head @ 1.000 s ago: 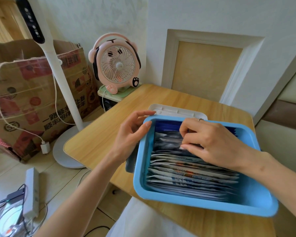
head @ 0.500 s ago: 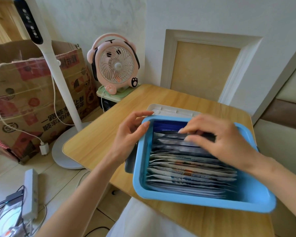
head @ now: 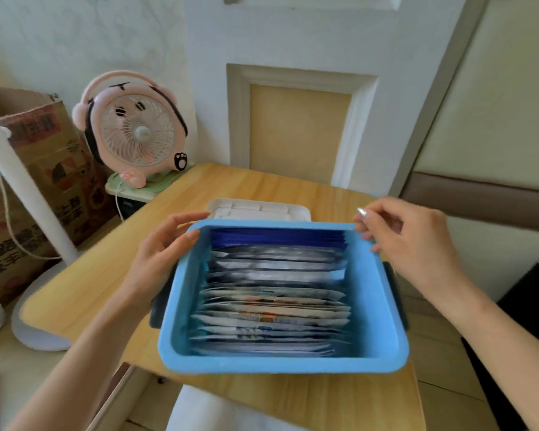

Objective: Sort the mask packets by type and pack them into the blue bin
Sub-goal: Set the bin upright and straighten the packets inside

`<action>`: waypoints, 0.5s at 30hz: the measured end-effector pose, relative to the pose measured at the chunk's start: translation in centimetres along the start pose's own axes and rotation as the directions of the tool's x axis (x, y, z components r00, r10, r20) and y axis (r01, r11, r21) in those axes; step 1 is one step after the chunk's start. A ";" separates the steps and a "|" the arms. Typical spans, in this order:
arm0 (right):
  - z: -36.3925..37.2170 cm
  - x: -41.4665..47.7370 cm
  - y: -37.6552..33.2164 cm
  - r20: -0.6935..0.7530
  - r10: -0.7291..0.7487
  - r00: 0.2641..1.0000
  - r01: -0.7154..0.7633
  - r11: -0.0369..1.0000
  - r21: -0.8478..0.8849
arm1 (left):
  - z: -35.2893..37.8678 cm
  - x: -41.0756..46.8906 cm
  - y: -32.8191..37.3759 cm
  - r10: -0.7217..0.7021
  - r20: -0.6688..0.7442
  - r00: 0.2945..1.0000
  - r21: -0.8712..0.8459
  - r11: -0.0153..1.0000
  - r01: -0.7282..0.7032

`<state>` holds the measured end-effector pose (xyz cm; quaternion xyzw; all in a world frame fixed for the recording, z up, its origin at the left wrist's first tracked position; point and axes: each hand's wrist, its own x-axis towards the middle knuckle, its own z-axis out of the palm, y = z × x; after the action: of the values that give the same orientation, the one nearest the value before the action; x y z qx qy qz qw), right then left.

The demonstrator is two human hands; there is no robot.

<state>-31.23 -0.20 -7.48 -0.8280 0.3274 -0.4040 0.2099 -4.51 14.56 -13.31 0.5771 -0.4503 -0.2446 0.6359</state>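
blue bin between left hand, right hand

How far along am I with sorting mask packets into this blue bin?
Looks done: packets stand filed in the blue plastic bin by type, dark blue packets farthest, silver packets in the middle, pale printed packets nearest. In hand: no packet; left hand and right hand sit at the bin's far corners. Left: no loose packets visible; perhaps fitting the white plastic lid behind it.
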 end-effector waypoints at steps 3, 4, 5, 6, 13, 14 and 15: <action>0.3 2.5 2.3 0.260 0.121 0.958 -0.095 0.989 -0.113 | 0.3 2.2 -0.4 -0.135 0.072 0.988 0.112 0.986 0.127; 0.5 3.2 3.1 0.361 0.178 0.916 -0.146 0.983 -0.115 | 0.3 2.9 -0.6 -0.172 0.086 0.981 0.155 0.975 0.158; 0.8 4.0 3.8 0.418 0.213 0.883 -0.188 0.977 -0.100 | 0.3 3.6 -0.3 -0.205 0.091 0.974 0.192 0.964 0.185; 1.1 4.7 4.1 0.434 0.225 0.872 -0.213 0.974 -0.076 | 0.1 4.4 -0.1 -0.220 0.079 0.972 0.228 0.954 0.197; 7.7 10.1 8.8 0.696 0.524 0.490 -0.760 0.648 0.048 | 1.0 10.4 -2.4 -0.538 -0.226 0.812 0.334 0.740 0.584; 8.5 10.4 9.8 0.715 0.524 0.463 -0.813 0.573 0.106 | 1.5 10.7 -2.8 -0.569 -0.222 0.792 0.326 0.722 0.610; 9.0 10.3 10.4 0.721 0.512 0.466 -0.828 0.539 0.152 | 1.9 10.8 -2.8 -0.591 -0.225 0.775 0.322 0.705 0.632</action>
<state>-23.11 -14.02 -13.58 -0.6186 0.4397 -0.0658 0.6478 -0.38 3.98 -13.00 0.8172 -0.2378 -0.3188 0.4170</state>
